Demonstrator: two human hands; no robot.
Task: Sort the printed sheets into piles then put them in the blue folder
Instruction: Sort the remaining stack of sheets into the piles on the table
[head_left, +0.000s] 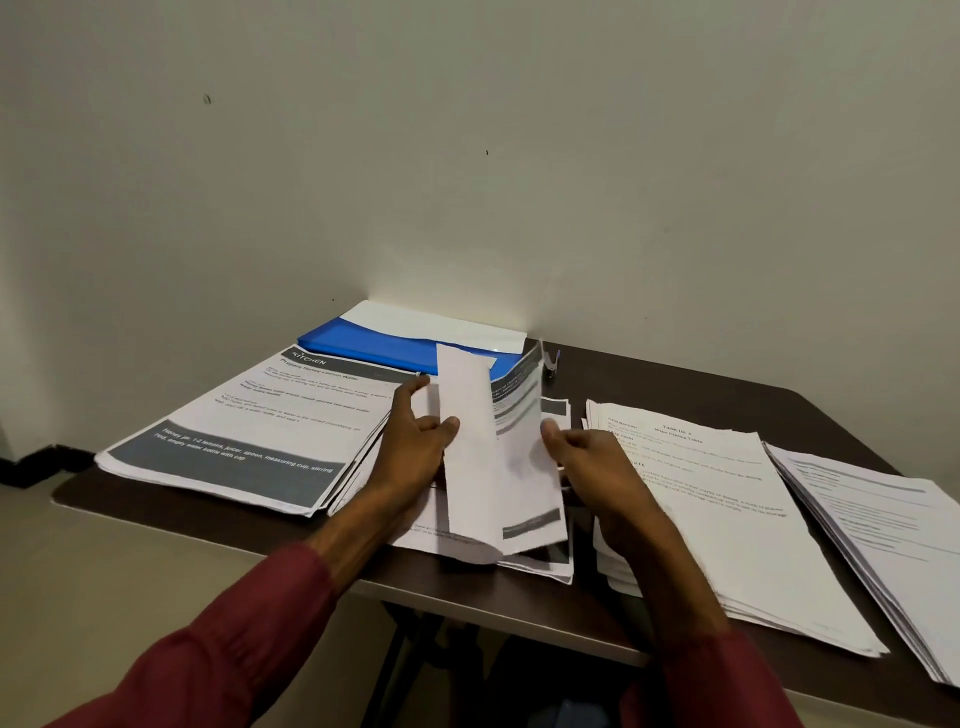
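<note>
My left hand (415, 441) pinches the raised sheet (483, 467) by its left edge. My right hand (592, 462) has its thumb on the right edge, but the fingers are hidden, so I cannot tell its hold. The sheet's long axis runs away from me toward the folder (374, 344) by the wall, which is nearer my left. The print is blurred.
</note>
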